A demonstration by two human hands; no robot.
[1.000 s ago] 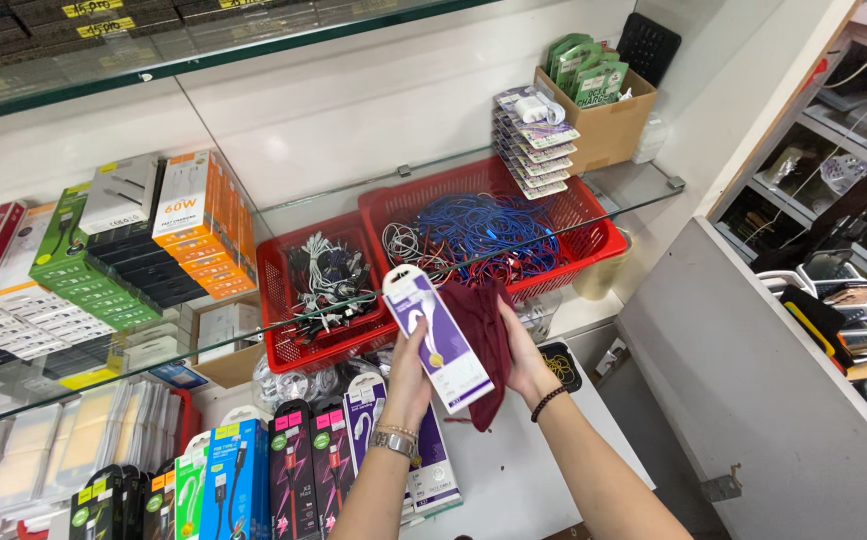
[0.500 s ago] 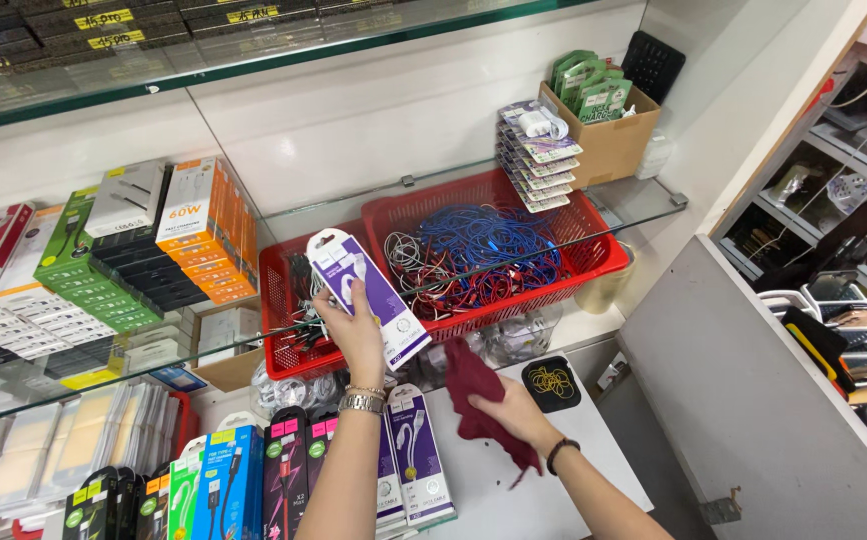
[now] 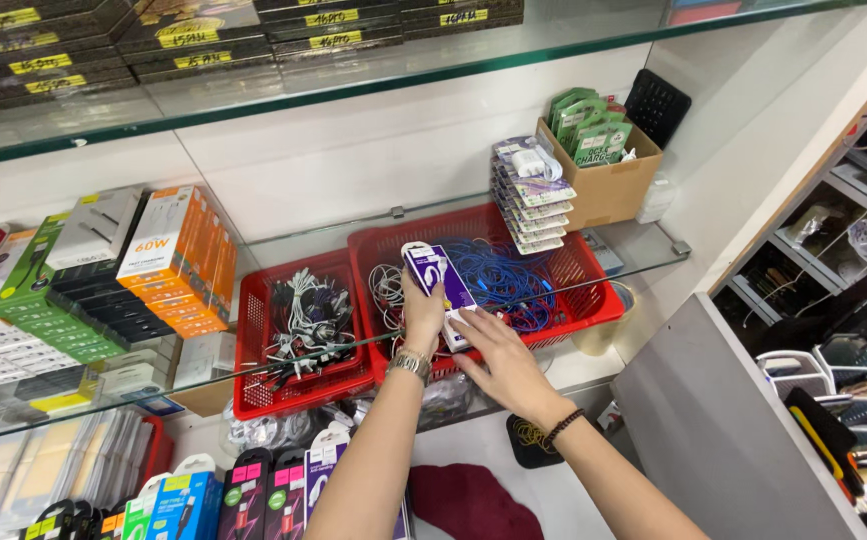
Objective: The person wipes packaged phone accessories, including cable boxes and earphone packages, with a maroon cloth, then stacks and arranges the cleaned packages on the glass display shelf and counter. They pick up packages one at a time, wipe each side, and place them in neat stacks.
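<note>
Purple-and-white cable package [image 3: 440, 283], flat card type, stood near upright and tilted slightly. Left hand [image 3: 421, 318] gripped its left edge from behind; right hand [image 3: 498, 357] touched its lower end. It sat above the left hand, over the red basket [image 3: 593, 300].

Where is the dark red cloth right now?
The dark red cloth lies on the white counter at the head view's bottom centre, below both hands, beside hanging cable packs.
</note>
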